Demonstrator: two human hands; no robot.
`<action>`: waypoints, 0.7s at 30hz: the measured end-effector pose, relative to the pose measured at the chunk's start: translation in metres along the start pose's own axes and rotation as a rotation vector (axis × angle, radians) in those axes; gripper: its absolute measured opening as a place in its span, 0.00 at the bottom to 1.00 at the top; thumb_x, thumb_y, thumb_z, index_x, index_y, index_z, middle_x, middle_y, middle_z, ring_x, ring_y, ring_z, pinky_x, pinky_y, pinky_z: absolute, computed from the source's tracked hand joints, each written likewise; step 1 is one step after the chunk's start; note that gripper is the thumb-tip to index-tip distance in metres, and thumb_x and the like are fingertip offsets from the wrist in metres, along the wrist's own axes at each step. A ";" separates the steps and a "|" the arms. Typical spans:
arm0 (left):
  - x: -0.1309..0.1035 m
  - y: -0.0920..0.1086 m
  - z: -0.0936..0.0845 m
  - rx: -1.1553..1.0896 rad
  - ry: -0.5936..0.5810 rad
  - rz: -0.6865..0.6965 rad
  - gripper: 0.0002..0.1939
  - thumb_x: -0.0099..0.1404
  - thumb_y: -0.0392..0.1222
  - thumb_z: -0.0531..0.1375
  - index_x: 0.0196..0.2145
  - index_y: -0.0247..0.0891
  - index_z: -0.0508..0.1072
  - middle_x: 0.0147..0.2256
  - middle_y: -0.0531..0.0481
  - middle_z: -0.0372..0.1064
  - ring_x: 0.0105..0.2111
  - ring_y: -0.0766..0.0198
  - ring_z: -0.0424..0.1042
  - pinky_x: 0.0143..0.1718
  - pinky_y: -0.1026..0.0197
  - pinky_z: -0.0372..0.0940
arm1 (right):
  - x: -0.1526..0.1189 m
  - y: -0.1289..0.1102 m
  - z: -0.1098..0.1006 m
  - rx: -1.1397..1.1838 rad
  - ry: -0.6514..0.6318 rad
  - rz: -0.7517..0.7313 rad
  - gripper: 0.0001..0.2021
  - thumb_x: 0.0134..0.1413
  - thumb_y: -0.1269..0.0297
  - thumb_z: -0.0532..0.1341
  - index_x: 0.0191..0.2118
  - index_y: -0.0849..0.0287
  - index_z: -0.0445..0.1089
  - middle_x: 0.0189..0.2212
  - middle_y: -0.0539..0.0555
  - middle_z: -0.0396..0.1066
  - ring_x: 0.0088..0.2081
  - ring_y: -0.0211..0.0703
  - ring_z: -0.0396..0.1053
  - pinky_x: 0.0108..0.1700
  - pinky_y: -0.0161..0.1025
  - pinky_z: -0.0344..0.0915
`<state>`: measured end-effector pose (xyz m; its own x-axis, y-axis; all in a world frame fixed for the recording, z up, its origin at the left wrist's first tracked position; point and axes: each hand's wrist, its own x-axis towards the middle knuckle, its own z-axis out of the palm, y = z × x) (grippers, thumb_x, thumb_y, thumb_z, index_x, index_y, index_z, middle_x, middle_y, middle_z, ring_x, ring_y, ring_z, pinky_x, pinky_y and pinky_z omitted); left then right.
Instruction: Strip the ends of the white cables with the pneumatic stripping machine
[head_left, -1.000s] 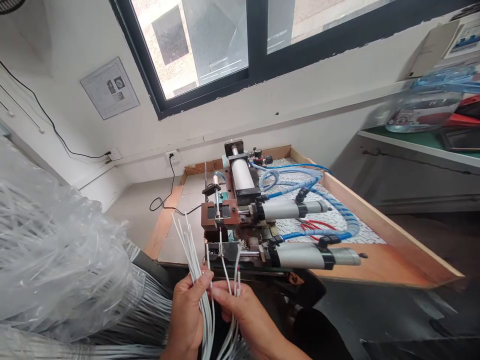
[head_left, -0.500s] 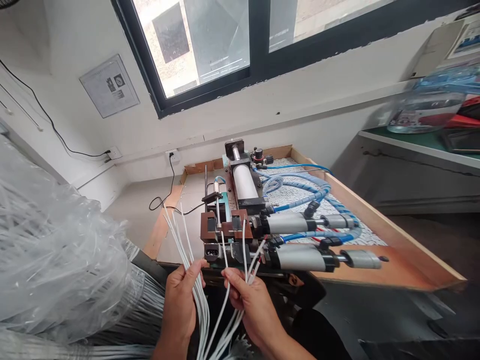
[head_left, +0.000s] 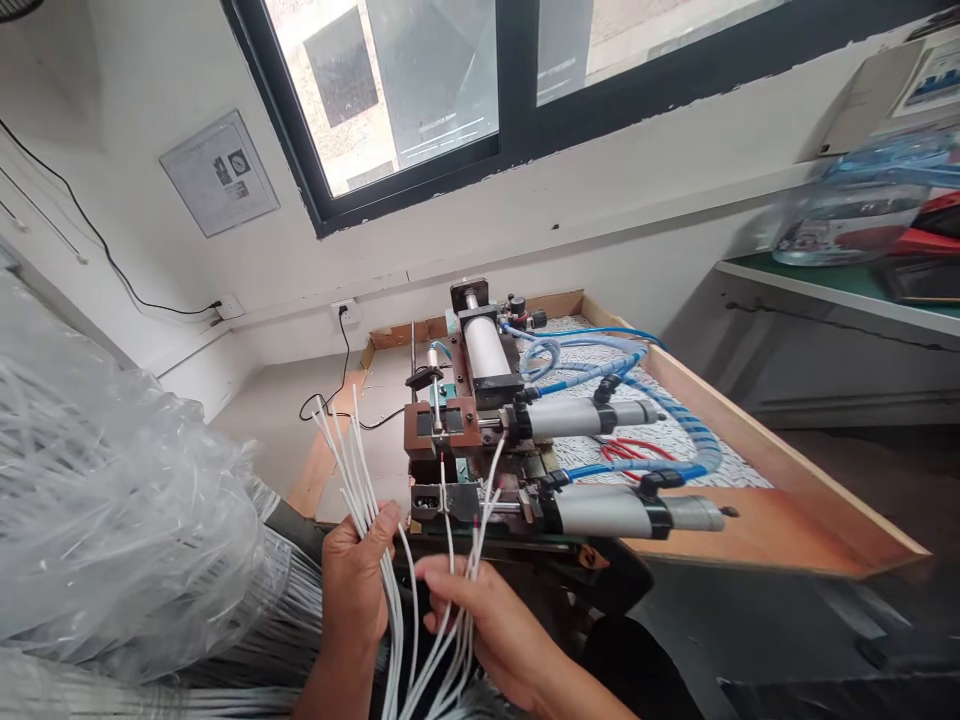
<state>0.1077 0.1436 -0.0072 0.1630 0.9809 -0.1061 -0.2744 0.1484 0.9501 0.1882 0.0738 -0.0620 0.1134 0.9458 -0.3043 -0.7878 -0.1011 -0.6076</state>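
A bundle of thin white cables (head_left: 360, 470) stands up out of my left hand (head_left: 360, 570), which is closed round it with the thumb pressed across. My right hand (head_left: 480, 610) holds several more white cables (head_left: 480, 540), some with red tips. Its index finger and thumb stretch left, close to a single cable (head_left: 411, 570) that leans away from the left bundle. In front of my hands stands a stripping machine with air cylinders (head_left: 604, 512). One cable (head_left: 448, 530) from my right hand rises into its front jaws (head_left: 446, 500), its red tip showing just behind them.
Blue air hoses (head_left: 697, 440) curl over white scraps in a wooden-edged tray (head_left: 810, 530). At left are plastic-wrapped cable bundles (head_left: 112, 480). A green shelf (head_left: 817, 283) carrying a large clear bottle (head_left: 851, 215) stands at right. A black power cord (head_left: 346, 370) hangs from the wall socket.
The machine's rear block has slid back from the front jaws, and both cylinder rods have shifted left. A red tip now shows on the middle cable. My right fingers have moved left and down.
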 end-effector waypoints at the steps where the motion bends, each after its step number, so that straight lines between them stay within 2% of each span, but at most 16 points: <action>1: 0.001 0.000 0.000 -0.003 0.008 -0.005 0.06 0.42 0.38 0.65 0.18 0.34 0.72 0.17 0.55 0.67 0.19 0.71 0.64 0.23 0.68 0.59 | -0.003 0.003 -0.001 -0.069 -0.033 0.010 0.10 0.34 0.62 0.65 0.26 0.64 0.73 0.15 0.46 0.57 0.20 0.32 0.54 0.26 0.33 0.57; 4: 0.004 -0.002 0.001 0.011 0.018 -0.004 0.06 0.42 0.38 0.65 0.19 0.34 0.73 0.16 0.55 0.67 0.18 0.71 0.65 0.22 0.68 0.59 | -0.010 0.010 -0.002 -0.246 -0.047 -0.036 0.12 0.32 0.60 0.65 0.24 0.64 0.72 0.17 0.47 0.60 0.21 0.33 0.55 0.25 0.33 0.54; 7: 0.005 -0.003 0.002 0.055 -0.013 0.040 0.06 0.44 0.38 0.64 0.20 0.32 0.73 0.14 0.54 0.67 0.16 0.72 0.62 0.20 0.68 0.57 | -0.012 0.013 -0.002 -0.350 -0.031 -0.152 0.11 0.32 0.60 0.65 0.21 0.63 0.69 0.14 0.45 0.57 0.19 0.32 0.51 0.22 0.32 0.50; 9: 0.005 -0.002 0.003 0.069 -0.040 0.062 0.07 0.46 0.39 0.62 0.22 0.31 0.74 0.16 0.53 0.68 0.15 0.73 0.61 0.19 0.68 0.57 | -0.011 0.014 -0.002 -0.378 0.026 -0.246 0.11 0.36 0.59 0.63 0.21 0.63 0.68 0.14 0.45 0.57 0.18 0.32 0.50 0.22 0.32 0.48; 12: 0.005 0.002 0.002 0.065 -0.049 0.034 0.09 0.48 0.41 0.61 0.25 0.31 0.74 0.18 0.51 0.70 0.15 0.73 0.63 0.19 0.68 0.57 | -0.009 0.015 -0.003 -0.336 0.182 -0.346 0.11 0.41 0.58 0.60 0.24 0.63 0.68 0.17 0.48 0.62 0.20 0.33 0.52 0.24 0.33 0.50; 15: 0.006 0.008 0.001 0.061 -0.070 -0.042 0.11 0.49 0.43 0.60 0.27 0.31 0.73 0.18 0.51 0.70 0.16 0.70 0.66 0.19 0.68 0.59 | -0.005 0.012 -0.002 -0.221 0.273 -0.339 0.11 0.41 0.58 0.60 0.23 0.63 0.67 0.17 0.48 0.62 0.20 0.33 0.52 0.23 0.32 0.50; 21: 0.008 0.014 0.005 0.041 -0.098 -0.092 0.12 0.50 0.42 0.60 0.30 0.31 0.72 0.18 0.50 0.71 0.19 0.66 0.70 0.20 0.66 0.60 | 0.000 -0.005 0.004 -0.029 0.230 -0.249 0.12 0.36 0.61 0.62 0.14 0.62 0.62 0.13 0.46 0.56 0.17 0.31 0.48 0.20 0.31 0.45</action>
<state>0.1095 0.1526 0.0064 0.2777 0.9462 -0.1663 -0.2152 0.2300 0.9491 0.1899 0.0755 -0.0563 0.4361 0.8487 -0.2992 -0.7017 0.1125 -0.7036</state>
